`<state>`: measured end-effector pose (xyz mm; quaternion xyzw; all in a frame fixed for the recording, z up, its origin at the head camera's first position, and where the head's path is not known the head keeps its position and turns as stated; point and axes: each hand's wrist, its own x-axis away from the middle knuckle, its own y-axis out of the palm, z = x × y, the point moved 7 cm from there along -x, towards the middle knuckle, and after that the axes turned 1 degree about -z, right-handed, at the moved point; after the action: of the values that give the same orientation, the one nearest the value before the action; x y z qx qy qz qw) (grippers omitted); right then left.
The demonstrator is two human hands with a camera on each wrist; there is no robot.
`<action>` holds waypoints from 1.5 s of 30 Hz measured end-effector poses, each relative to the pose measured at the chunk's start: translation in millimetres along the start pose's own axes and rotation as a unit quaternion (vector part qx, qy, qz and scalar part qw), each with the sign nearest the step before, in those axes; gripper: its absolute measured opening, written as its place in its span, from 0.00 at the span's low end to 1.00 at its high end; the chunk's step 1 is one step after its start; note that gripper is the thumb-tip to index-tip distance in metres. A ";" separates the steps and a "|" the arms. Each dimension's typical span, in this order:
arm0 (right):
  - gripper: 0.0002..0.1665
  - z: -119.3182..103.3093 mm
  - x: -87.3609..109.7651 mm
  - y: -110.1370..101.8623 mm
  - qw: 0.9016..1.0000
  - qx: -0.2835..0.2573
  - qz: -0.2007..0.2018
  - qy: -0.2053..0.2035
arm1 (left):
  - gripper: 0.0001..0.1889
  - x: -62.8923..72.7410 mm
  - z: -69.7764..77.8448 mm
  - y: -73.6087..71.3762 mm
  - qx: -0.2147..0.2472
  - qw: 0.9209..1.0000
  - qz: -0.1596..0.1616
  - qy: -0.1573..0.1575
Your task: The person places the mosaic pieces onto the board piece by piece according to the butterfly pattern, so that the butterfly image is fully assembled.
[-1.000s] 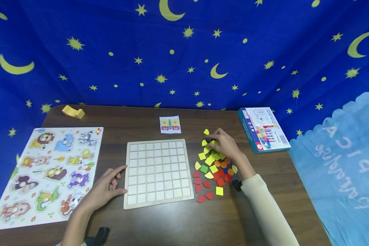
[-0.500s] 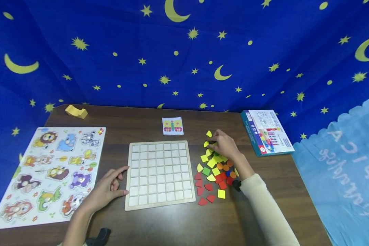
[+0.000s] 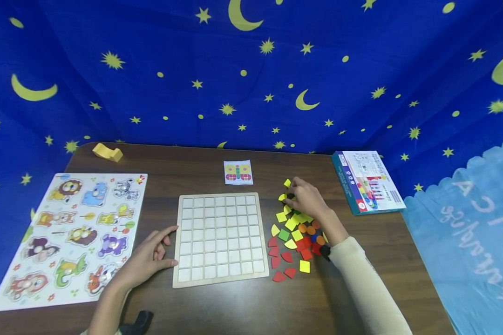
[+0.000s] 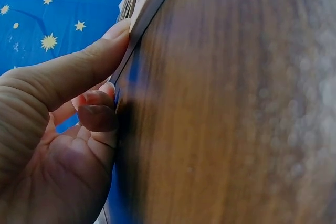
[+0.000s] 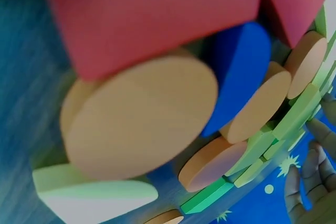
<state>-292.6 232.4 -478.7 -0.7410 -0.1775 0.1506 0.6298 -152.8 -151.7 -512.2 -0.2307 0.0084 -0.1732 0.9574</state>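
Observation:
A square wooden grid board (image 3: 220,282) with pale square cells lies in the middle of the table in the head view. My left hand (image 3: 144,257) rests at its left side, index fingertip and thumb touching the frame. The left wrist view shows the thumb (image 4: 92,64) against the board's edge (image 4: 152,3). To the board's right, my right hand (image 3: 308,199) bends over a loose pile of flat coloured pieces. Its fingertips lie by a yellow quarter-circle (image 3: 287,183) and a second yellow piece (image 3: 282,197); no held piece shows. The right wrist view shows orange discs (image 5: 142,116) and a red piece (image 5: 157,14) up close.
Behind the board lies a butterfly pattern card (image 3: 238,172). A white animal puzzle board (image 3: 81,214) is on the left, with a yellow curved block (image 3: 107,152) beyond it. At the back right sits a toy box (image 3: 368,182). Red quarter-circles (image 3: 286,257) lie beside the grid board.
My right index finger has shifted slightly towards the farthest yellow quarter-circle and now partly covers it. The left hand stays on the board's edge. The head view has swung slightly left.

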 end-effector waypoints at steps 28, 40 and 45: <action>0.17 -95.2 -22.3 -16.4 0.983 0.014 0.095 -0.156 | 0.43 -0.9 -6.6 -0.7 0.007 1.000 0.000 -0.027; 0.16 -168.7 -51.7 -5.5 0.974 0.005 0.064 -0.216 | 0.43 0.1 -9.6 -2.3 0.012 0.999 0.001 -0.034; 0.18 -196.8 -61.4 -0.2 0.972 0.012 0.042 -0.231 | 0.43 -1.6 -9.8 -1.0 0.006 0.999 0.000 -0.038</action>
<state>-259.5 31.4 -446.7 -0.6851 -0.2855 0.3461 0.5739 -155.6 -156.3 -520.7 -0.2317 -0.0286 -0.1644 0.9584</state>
